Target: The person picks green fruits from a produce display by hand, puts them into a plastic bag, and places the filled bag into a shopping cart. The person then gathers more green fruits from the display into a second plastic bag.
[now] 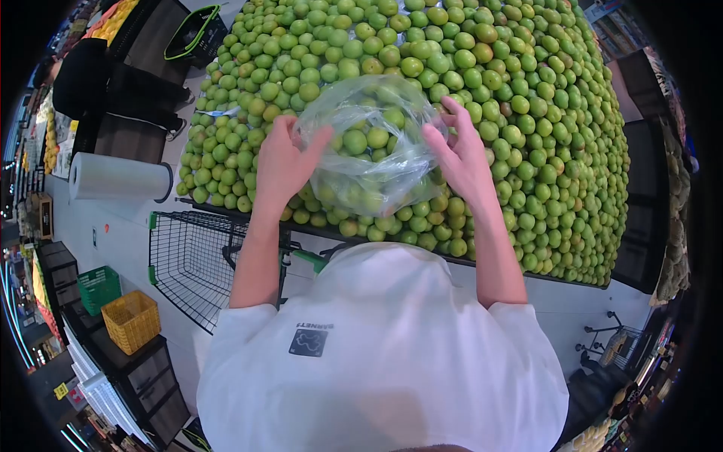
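A clear plastic bag [384, 184] sits over the heaped round green fruit [542, 151], its mouth spread wide and facing up. My left hand [290, 157] grips the left side of the rim, thumb toward the opening. On the opposite side, my right hand [461, 154] holds the rim between thumb and fingers. Several green fruits show through the mouth; I cannot tell which lie inside the bag and which lie beneath it.
A wire shopping cart [199, 256] stands at the stand's front left, below a large roll of plastic bags [124, 179]. A person in dark clothes [113, 90] is at upper left. Yellow [131, 322] and green baskets [99, 290] sit lower left.
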### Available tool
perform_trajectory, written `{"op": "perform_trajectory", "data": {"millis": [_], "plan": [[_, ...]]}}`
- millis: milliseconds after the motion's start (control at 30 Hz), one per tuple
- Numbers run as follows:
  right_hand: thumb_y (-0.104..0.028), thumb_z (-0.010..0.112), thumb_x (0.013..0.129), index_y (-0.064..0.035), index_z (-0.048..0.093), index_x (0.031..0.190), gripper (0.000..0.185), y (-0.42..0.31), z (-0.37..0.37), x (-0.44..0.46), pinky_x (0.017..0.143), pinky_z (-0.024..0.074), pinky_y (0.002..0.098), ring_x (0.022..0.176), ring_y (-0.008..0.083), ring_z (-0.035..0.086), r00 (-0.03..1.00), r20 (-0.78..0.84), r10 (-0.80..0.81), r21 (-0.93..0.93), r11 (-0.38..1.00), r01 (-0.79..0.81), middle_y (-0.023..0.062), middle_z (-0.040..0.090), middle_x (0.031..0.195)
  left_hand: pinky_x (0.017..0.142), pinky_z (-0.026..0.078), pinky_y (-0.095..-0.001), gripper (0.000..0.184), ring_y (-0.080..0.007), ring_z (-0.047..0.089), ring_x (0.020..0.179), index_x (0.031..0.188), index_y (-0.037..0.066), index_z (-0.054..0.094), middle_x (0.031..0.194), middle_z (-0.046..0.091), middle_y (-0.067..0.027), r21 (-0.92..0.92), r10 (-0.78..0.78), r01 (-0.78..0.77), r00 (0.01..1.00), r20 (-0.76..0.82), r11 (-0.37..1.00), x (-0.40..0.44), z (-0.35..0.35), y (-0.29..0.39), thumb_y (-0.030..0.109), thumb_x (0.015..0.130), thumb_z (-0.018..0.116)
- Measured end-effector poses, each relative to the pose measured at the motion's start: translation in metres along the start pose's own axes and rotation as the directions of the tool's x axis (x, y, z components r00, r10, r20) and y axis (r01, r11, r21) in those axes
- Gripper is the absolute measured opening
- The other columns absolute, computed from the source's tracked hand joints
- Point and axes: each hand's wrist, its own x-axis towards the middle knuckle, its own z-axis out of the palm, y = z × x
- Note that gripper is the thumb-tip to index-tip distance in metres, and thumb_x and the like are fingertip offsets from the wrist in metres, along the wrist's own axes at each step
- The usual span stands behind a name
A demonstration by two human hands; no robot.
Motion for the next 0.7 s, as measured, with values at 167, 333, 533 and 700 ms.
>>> {"op": "perform_trajectory", "data": {"millis": [167,333,533,700], "plan": [[-0.018,0.059,0.101,0.0002,0.058,0.132,0.036,-0.006,0.011,0.007,0.075,0.0489,0.0264,0.083,0.0094,0.058,0.998,0.07,0.001,0.25,0.968,-0.018,0.0005,0.066,0.099,0.057,0.043,-0.0199,0.021,-0.0027,0.049,0.062,0.108,0.001,0.064,0.077,0.06,0.004,-0.57,-0.043,0.184,0.967,0.252,0.801,-0.005,0.003,-0.004,0.021,0.101,0.063],[-0.015,0.057,0.102,-0.0017,0.06,0.132,0.032,-0.021,-0.007,-0.005,0.069,0.0421,0.0185,0.079,0.0016,0.051,0.998,-0.001,-0.064,0.531,0.846,0.054,-0.0054,0.064,0.098,0.041,0.032,-0.0194,0.025,-0.0015,0.04,0.051,0.114,0.001,0.062,0.073,0.055,0.0047,-0.899,-0.059,0.178,0.984,0.169,0.4,-0.037,-0.025,0.045,0.023,0.102,0.062],[-0.011,0.054,0.103,0.0008,0.056,0.135,0.035,-0.059,-0.039,-0.02,0.053,0.0316,0.0154,0.06,-0.0018,0.04,0.949,-0.198,-0.245,0.611,0.726,0.315,-0.0086,0.056,0.079,0.039,0.03,-0.0207,0.035,-0.0046,0.038,0.048,0.124,-0.004,0.057,0.073,0.052,0.0001,-0.967,0.231,0.07,0.965,0.128,0.243,-0.055,-0.032,0.075,0.024,0.102,0.061],[-0.009,0.055,0.102,0.0064,0.047,0.142,0.044,-0.073,-0.05,-0.016,0.051,0.0315,0.0156,0.063,-0.0005,0.039,0.922,-0.257,-0.289,0.591,0.708,0.386,-0.0071,0.051,0.08,0.038,0.031,-0.022,0.039,-0.0062,0.038,0.046,0.127,-0.006,0.054,0.072,0.052,-0.0029,-0.996,0.323,0.048,0.944,0.072,0.081,-0.063,-0.034,0.103,0.023,0.101,0.061]]}}
